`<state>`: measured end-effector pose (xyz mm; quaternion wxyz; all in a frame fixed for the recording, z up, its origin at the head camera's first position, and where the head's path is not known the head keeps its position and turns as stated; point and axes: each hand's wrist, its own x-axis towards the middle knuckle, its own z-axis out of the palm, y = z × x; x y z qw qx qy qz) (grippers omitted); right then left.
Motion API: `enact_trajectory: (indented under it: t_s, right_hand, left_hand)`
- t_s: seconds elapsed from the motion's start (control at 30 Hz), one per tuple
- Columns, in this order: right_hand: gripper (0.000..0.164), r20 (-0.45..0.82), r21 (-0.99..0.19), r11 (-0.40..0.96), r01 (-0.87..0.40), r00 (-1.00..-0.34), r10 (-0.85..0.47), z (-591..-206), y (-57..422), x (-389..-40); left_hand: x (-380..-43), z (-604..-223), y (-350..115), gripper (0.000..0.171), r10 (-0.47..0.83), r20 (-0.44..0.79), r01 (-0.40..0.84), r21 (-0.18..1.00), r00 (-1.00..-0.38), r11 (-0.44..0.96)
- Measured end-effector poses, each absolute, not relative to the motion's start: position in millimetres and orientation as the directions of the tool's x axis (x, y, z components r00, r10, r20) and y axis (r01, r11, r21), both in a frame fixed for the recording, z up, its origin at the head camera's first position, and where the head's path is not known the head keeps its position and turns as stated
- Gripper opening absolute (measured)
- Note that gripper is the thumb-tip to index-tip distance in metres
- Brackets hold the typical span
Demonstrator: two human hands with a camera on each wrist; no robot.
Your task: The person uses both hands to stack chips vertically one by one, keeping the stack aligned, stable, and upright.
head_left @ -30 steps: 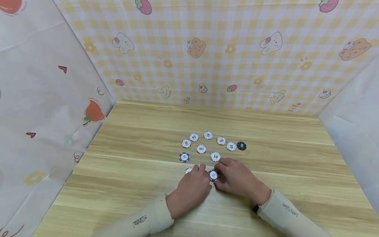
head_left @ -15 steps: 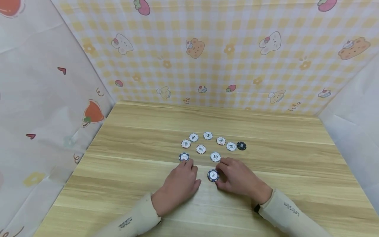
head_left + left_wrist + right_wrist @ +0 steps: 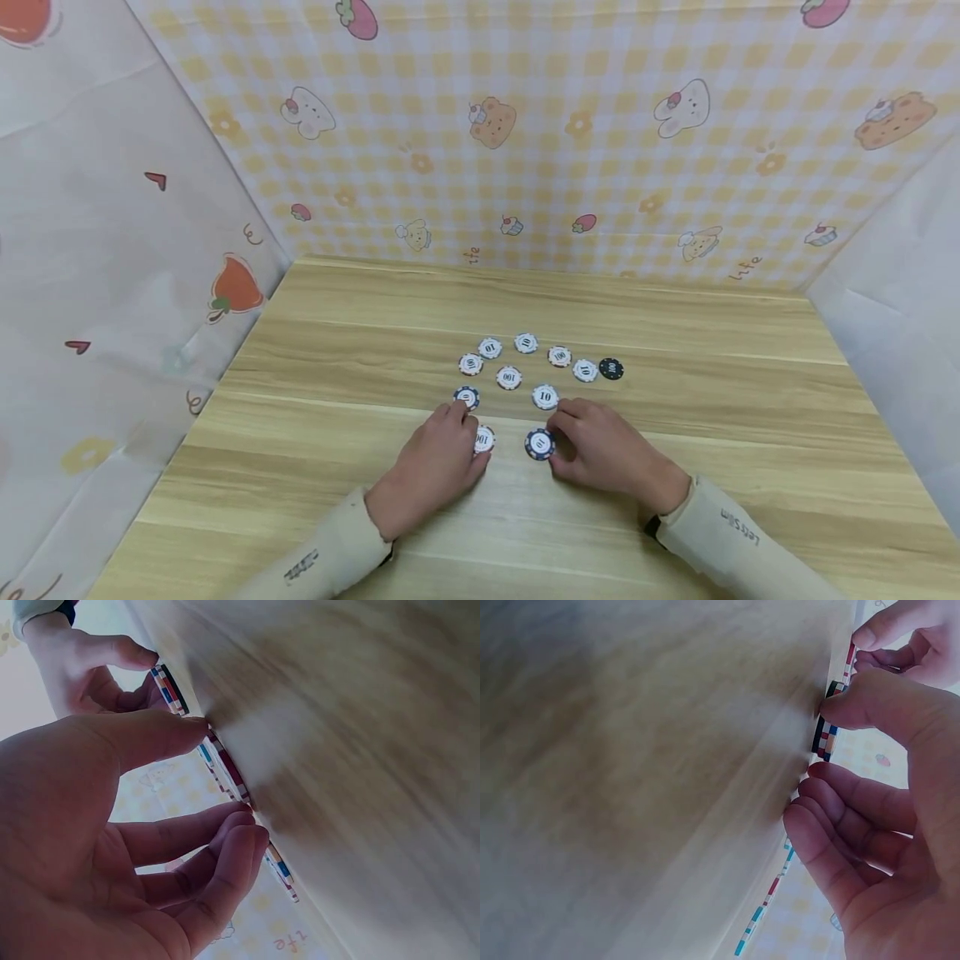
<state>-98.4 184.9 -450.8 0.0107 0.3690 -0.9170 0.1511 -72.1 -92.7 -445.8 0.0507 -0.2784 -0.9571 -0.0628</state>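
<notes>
My left hand (image 3: 431,462) pinches a white poker chip (image 3: 484,439) marked 100 by its rim, where it lies on the table. In the left wrist view, thumb and fingertips stand at either end of this red-and-white-edged chip (image 3: 229,766). My right hand (image 3: 611,450) grips a small stack of poker chips (image 3: 540,444) topped by a dark blue 10 chip. Seen from the right wrist, the stack (image 3: 826,724) has a black chip at the bottom, between thumb and fingers. Just beyond the left fingertips lies another blue-rimmed chip (image 3: 467,397), partly covered.
Several poker chips lie flat in a loose arc beyond the hands, including a white 10 chip (image 3: 545,397) near the right fingertips and a black 100 chip (image 3: 611,368) at the right end. Patterned cloth (image 3: 585,167) hangs behind the wooden table (image 3: 360,333).
My left hand has moved left, away from the stack, and now has its fingers around the white 100 chip. The right hand stays almost still at the stack.
</notes>
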Motion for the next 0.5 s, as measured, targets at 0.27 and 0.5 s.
enact_trajectory:
  t_s: [0.27, 0.5]
  right_hand:
    - [0.028, 0.127, -0.284, 0.678, -0.678, -0.727, -0.675, -451.4, 185.7, -99.1]
    - [0.027, 0.123, -0.291, 0.679, -0.674, -0.730, -0.672, -451.5, 185.2, -100.6]
  left_hand:
    - [-75.4, -443.6, -93.1, 0.045, 0.538, 0.116, 0.548, 0.081, -0.835, 0.833]
    - [-80.2, -446.2, -90.8, 0.044, 0.538, 0.095, 0.545, 0.067, -0.837, 0.836]
